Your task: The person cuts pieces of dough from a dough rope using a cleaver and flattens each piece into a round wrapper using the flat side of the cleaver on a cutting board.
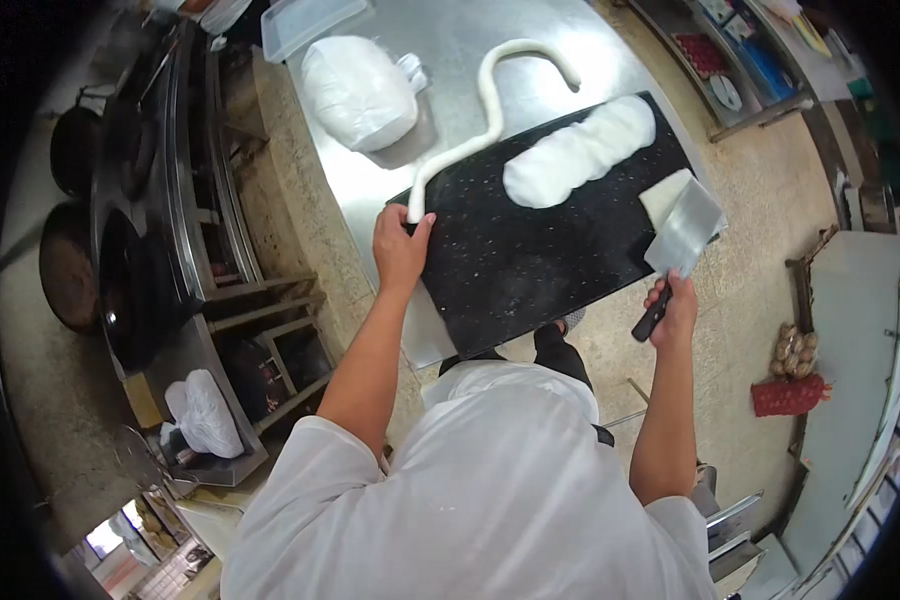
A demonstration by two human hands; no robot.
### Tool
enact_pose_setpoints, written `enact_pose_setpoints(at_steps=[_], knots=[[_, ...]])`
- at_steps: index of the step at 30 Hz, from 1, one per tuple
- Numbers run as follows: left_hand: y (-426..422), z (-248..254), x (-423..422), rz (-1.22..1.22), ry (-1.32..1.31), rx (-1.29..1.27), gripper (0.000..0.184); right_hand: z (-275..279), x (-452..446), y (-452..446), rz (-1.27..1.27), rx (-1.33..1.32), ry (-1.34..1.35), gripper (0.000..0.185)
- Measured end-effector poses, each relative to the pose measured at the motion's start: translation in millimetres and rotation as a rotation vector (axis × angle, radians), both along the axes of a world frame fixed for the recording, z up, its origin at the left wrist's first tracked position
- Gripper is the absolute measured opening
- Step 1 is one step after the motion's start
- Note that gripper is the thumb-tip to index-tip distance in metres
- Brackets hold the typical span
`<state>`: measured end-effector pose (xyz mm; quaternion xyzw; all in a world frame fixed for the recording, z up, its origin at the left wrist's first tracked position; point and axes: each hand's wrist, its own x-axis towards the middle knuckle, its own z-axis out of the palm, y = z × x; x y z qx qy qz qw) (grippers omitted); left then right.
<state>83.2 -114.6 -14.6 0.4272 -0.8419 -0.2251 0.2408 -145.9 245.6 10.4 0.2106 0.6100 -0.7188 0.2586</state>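
A long white dough rope (pixel 492 95) winds over the metal table and onto a black speckled board (pixel 510 270). Its near end lies between the thumb and fingers of my left hand (pixel 402 250), at the board's left edge. In my right hand (pixel 676 312) is a cleaver (pixel 686 232), gripped by its black handle, with its broad blade over the board's right edge. Partly under the blade lies a pale, flat, folded piece (pixel 662 197), perhaps cloth. A row of flattened, overlapping dough pieces (pixel 582 152) rests on the far right of the board.
On the metal table (pixel 440 40) sit a large plastic-wrapped white bundle (pixel 358 95) and a clear plastic container (pixel 310 22). Dark woks (pixel 70 265) line a stove on the left. Shelving (pixel 735 65) stands at the far right, and a red net bag (pixel 790 396) lies lower right.
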Motion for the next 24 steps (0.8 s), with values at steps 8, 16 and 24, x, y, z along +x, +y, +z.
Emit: enact_pose_setpoints(at_steps=[8,16,24], knots=[[-16.5,-4.0,26.3,-0.204,0.212,0.089,0.023,59.0,125.6,-91.4,0.942,0.727,0.817,0.013],[-27.1,2.0,46.0,-0.449,0.098,0.130,0.021,67.1,167.4,-183.9,1.407,0.963,0.991,0.010],[-6.3,46.2,53.5,-0.511,-0.318,0.290,0.027,54.4,162.3,-50.0,1.259,0.861,0.750,0.012]])
